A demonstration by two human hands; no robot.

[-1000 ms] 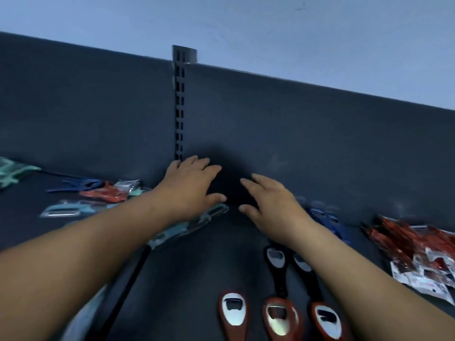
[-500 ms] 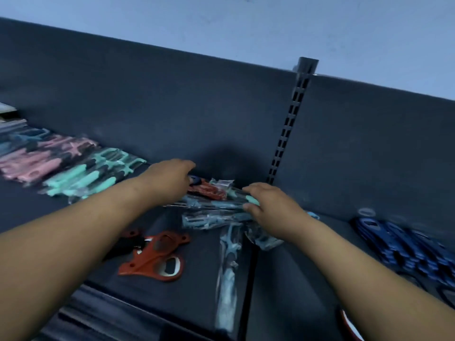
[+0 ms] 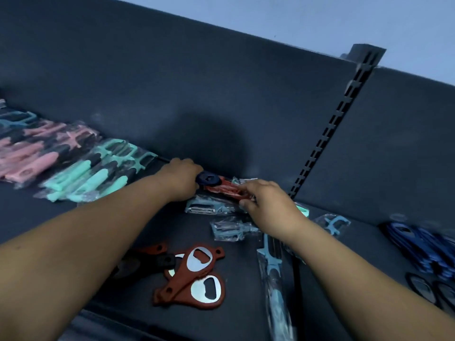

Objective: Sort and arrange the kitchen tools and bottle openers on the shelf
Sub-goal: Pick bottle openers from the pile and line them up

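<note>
Since half a second ago, the view has been swung to the left. The slotted post [image 3: 330,129] is now seen far to the right, and the red bottle openers [image 3: 197,276] are seen whole near the front edge. The right hand [image 3: 268,205] has been moved off the light blue packets [image 3: 214,208] and onto the red packet [image 3: 227,189].

The red packet and the dark blue opener [image 3: 208,179] are laid right against the back wall [image 3: 221,94], so little room is left behind them. A bare strip of shelf [image 3: 37,217] is seen between the mint peelers [image 3: 93,173] and the red bottle openers. The blue openers [image 3: 423,244] are piled well apart, on the right.

Both arms are stretched forward. The left hand [image 3: 181,178] is turned palm down, and its fingers are curled round the end of the dark blue opener. The red packet is pinched by the bent fingers and thumb of the right hand.
</note>
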